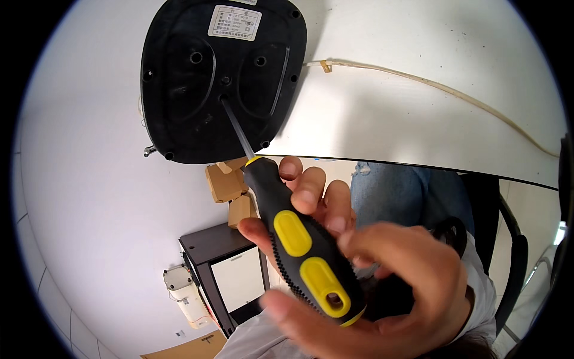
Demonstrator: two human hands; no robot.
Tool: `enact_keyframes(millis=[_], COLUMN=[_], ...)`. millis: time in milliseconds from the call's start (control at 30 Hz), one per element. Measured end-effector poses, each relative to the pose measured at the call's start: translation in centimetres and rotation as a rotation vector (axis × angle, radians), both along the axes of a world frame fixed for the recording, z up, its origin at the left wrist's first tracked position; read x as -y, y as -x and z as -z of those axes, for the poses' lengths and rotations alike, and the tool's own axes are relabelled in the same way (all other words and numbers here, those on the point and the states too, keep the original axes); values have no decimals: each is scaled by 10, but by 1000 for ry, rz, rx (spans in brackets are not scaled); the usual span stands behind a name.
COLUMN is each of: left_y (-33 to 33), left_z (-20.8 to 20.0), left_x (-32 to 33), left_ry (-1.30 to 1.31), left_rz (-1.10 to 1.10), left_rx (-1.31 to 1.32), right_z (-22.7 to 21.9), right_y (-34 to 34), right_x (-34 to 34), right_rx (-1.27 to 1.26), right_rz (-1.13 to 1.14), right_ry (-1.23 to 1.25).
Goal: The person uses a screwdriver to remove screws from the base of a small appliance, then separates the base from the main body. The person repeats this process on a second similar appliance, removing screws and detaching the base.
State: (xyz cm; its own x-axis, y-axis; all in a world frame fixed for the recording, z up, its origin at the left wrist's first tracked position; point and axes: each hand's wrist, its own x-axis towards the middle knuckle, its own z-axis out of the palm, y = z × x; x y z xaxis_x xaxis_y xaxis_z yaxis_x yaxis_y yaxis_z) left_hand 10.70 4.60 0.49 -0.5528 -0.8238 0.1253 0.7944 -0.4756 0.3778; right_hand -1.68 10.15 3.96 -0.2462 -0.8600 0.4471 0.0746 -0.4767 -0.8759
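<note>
Pale wall (89, 179) fills the left of my feed, white table (418, 119) across the upper right. Dark cabinet with a light front panel (242, 278) below, brown cartons (227, 184) beyond it.

Black base (230, 69), underside facing me, sits at the table's left end, its lower rim past the near edge; what supports it I can't make out. Pale cord (418, 80) runs from beside it across the tabletop.

Right hand (433, 278) blurred, thumb and forefinger curved about the butt of the screwdriver (288, 230); whether it grips I cannot tell. Left hand (311, 191) is closed round the front of the handle, thumb on one side, fingertips on the other. Shaft tip reaches into a small recess (223, 97) near the base's middle; any screw inside is hidden from me.

My notes on technique: keep the shaft in line with the recess, since a slant invites slipping. Let the left hand guide while the right turns the butt under steady pressure. Neither hand braces the base, so watch for rocking.
</note>
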Motion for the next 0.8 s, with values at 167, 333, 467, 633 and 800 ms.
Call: enact_keyframes(millis=[167, 333, 467, 633, 800], left_y=[11, 20, 21, 10, 15], left_z=[17, -3, -17, -7, -7], left_x=[-17, -16, -11, 0, -10], left_ry=[-57, -204, -65, -14, -101], left_rz=[-214, -183, -144, -4, -135], left_rx=[-47, -160, 156, 117, 35], right_z=[11, 8, -7, 23, 28], right_y=[7, 2, 6, -15, -13], right_x=[-14, -13, 2, 7, 22], right_rx=[-469, -558, -222, -282, -203], right_rz=[162, 215, 33, 410, 558], right_ry=[-111, -83, -57, 259, 275])
